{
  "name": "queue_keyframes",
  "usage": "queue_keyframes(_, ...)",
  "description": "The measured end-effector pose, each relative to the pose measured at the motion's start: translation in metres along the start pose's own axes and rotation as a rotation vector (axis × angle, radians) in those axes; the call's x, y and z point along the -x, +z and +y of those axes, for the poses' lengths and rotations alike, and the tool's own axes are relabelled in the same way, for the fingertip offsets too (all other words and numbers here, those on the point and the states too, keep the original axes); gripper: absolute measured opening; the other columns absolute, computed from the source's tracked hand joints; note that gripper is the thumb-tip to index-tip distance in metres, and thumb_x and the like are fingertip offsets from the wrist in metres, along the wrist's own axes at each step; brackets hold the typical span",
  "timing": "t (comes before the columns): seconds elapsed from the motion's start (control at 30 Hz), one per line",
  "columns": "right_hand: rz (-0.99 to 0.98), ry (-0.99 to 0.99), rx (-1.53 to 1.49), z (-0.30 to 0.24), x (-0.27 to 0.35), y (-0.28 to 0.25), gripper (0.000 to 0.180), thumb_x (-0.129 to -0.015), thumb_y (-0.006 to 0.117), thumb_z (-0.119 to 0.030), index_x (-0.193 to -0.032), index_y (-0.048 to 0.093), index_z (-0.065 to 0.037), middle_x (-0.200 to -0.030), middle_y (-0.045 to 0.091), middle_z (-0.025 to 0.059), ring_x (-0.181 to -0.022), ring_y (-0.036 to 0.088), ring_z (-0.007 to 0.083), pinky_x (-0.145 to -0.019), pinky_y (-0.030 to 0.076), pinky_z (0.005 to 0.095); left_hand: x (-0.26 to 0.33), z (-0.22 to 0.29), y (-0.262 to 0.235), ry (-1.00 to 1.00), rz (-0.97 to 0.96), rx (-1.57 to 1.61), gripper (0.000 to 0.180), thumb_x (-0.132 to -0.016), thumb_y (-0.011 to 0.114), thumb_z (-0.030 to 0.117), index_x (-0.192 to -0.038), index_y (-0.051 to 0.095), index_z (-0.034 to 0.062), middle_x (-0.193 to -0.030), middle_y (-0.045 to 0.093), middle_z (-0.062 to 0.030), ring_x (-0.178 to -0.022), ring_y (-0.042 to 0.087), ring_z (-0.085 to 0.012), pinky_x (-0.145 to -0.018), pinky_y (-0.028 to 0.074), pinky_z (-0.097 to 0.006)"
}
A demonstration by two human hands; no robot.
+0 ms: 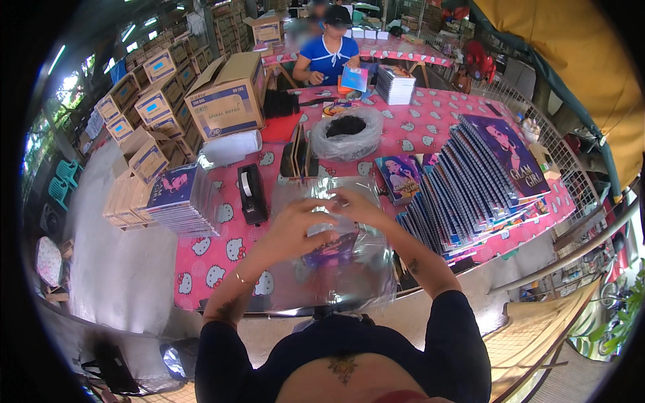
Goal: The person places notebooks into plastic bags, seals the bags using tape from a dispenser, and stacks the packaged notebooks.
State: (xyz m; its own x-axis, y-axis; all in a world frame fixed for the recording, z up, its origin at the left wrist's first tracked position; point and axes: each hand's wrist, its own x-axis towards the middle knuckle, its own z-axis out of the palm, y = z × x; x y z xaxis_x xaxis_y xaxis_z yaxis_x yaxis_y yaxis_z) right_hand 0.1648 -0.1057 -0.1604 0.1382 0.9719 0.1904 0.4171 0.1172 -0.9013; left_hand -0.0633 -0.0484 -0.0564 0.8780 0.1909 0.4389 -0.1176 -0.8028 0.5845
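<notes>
Both hands are above clear plastic (366, 269) spread at the table's near edge. A purple notebook (330, 251) shows in part through or beneath it. My left hand (295, 227) is open and curved, thumb apart from the fingers. My right hand (359, 207) comes in from the right, its fingertips close to the left hand's and slightly apart; I make out nothing held in either. Left of my left hand stands a black tape dispenser (252, 195). Beyond the hands is an upright brown and black holder (297, 154). Spiral notebooks (463, 181) lie fanned in a large pile to the right.
A plastic bag (347, 134) of black coils sits mid-table. Stacked notebooks (180, 195) and cartons (225, 101) stand on the left. Across the pink table (215, 248) a person (329, 54) in blue holds a blue-covered notebook (355, 78) beside a white stack (395, 85).
</notes>
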Motion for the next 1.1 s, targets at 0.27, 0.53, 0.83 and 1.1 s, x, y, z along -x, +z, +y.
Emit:
queue_keyframes(0.27,-0.069,-0.087,0.148,-0.033,-0.003,-0.004,0.042,-0.076,0.081,-0.025,-0.112,0.067,-0.010,-0.104,0.067,0.0070,-0.098,0.064,0.0218,-0.081,0.052,0.0348,0.001,0.020,-0.001,0.144,0.154,-0.330,0.011,-0.076,0.076,0.015,-0.083,0.069,0.0088,-0.082,0.069,-0.0064,-0.079,0.066,-0.0264,-0.085,0.049,-0.042)
queue_keyframes(0.53,-0.305,-0.206,0.667,-0.098,-0.028,-0.024,0.027,-0.076,0.076,-0.025,-0.097,0.073,-0.008,-0.087,0.071,0.0125,-0.083,0.070,0.0274,-0.075,0.054,0.0391,-0.004,0.003,-0.003,0.136,0.037,-0.330,0.009,-0.076,0.075,0.012,-0.083,0.070,0.0089,-0.070,0.068,-0.0064,-0.065,0.065,-0.0272,-0.068,0.052,-0.039)
queue_keyframes(0.83,-0.188,-0.209,0.139,-0.055,-0.019,-0.032,0.087,-0.068,0.088,-0.018,-0.142,0.043,-0.008,-0.120,0.059,0.0117,-0.115,0.056,0.0253,-0.100,0.043,0.0378,0.010,0.003,0.000,-0.021,0.389,0.168,0.017,-0.084,0.072,0.009,-0.100,0.071,0.0020,-0.090,0.072,-0.0103,-0.086,0.069,-0.0200,-0.083,0.052,-0.033)
queue_keyframes(1.1,-0.231,0.042,-0.065,-0.006,0.003,-0.001,0.044,-0.078,0.082,-0.015,-0.117,0.066,-0.001,-0.106,0.067,0.0061,-0.100,0.060,0.0155,-0.091,0.048,0.0318,0.052,-0.119,0.030,-0.547,-0.018,0.628,0.040,-0.092,0.069,0.016,-0.127,0.062,-0.0019,-0.106,0.070,-0.0031,-0.094,0.062,-0.0106,-0.087,0.049,-0.025)
